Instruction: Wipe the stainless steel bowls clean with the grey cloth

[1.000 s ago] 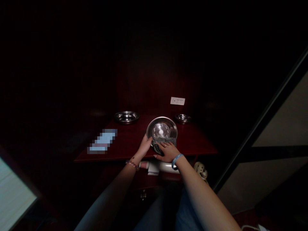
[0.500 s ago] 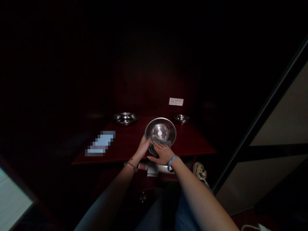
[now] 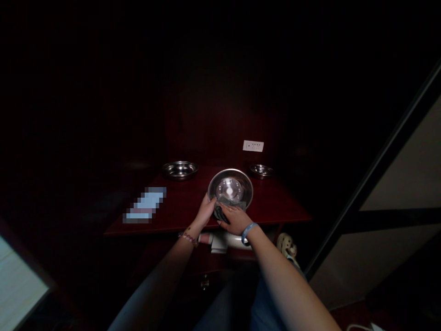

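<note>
A shiny steel bowl [image 3: 230, 180] is tilted toward me above the front part of a dark red wooden table. My left hand [image 3: 206, 210] grips its lower left rim, thumb on the inner side. Over the near rim lies a folded grey cloth [image 3: 219, 213], partly inside the bowl. My right hand [image 3: 234, 219] presses on this cloth, its fingers bent over it and reaching toward the bowl's inside. The cloth's far side and the bowl's underside are hidden.
On the red table [image 3: 186, 202] stand a wide steel bowl [image 3: 180, 170] at back left and a smaller steel bowl [image 3: 261, 171] at back right. A white socket plate [image 3: 253, 146] is on the back wall. Below the tabletop are a white roll [image 3: 236, 241] and a beige clog [image 3: 286, 244].
My right hand has shifted slightly right on the cloth, its fingers drawn closer together. My left hand and the bowl keep nearly the same place.
</note>
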A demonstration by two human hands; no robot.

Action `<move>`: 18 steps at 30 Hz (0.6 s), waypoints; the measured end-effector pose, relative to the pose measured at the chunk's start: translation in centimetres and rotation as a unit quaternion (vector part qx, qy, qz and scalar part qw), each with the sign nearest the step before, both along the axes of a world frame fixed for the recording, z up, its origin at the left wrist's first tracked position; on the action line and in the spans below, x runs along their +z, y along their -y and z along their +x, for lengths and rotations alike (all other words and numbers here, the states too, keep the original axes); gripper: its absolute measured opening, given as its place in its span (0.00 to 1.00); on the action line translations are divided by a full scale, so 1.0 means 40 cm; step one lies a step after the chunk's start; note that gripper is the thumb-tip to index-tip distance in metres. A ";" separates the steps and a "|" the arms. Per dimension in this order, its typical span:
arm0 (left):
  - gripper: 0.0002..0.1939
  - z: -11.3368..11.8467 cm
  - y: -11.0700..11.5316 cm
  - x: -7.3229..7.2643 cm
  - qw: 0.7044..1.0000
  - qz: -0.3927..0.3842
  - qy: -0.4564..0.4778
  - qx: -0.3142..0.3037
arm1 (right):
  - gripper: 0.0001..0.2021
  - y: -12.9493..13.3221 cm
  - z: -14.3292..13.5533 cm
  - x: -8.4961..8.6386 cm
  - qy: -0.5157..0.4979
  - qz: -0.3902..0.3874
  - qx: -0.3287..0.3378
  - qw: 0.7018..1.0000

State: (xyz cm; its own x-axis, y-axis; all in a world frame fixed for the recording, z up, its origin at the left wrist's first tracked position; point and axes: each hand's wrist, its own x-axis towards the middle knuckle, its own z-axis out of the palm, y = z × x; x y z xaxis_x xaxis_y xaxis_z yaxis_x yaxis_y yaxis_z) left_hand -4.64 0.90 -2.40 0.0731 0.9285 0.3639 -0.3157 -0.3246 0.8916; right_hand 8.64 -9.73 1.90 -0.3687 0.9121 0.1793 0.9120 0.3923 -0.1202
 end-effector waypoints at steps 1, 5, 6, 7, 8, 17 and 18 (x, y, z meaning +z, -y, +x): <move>0.23 0.000 0.001 0.001 1.000 -0.001 0.002 -0.002 | 0.36 -0.002 0.002 -0.002 -0.003 0.003 0.004 1.000; 0.23 0.001 0.005 0.004 1.000 -0.005 0.015 0.002 | 0.36 -0.009 0.005 -0.011 -0.019 0.016 0.015 1.000; 0.22 0.001 0.005 0.003 1.000 -0.007 0.018 0.006 | 0.36 -0.010 0.005 -0.013 -0.022 0.019 0.016 0.999; 0.22 0.002 0.005 0.003 1.000 -0.009 0.020 0.010 | 0.36 -0.009 0.005 -0.013 -0.025 0.021 0.016 0.999; 0.21 0.002 0.005 0.002 1.000 -0.011 0.023 0.013 | 0.36 -0.009 0.004 -0.013 -0.026 0.022 0.015 0.999; 0.20 0.003 -0.005 -0.002 0.997 -0.014 0.065 0.043 | 0.26 -0.005 -0.006 0.000 -0.035 0.014 0.001 0.999; 0.20 0.002 -0.007 -0.003 0.996 -0.016 0.072 0.047 | 0.25 -0.005 -0.007 0.002 -0.045 0.016 0.004 0.999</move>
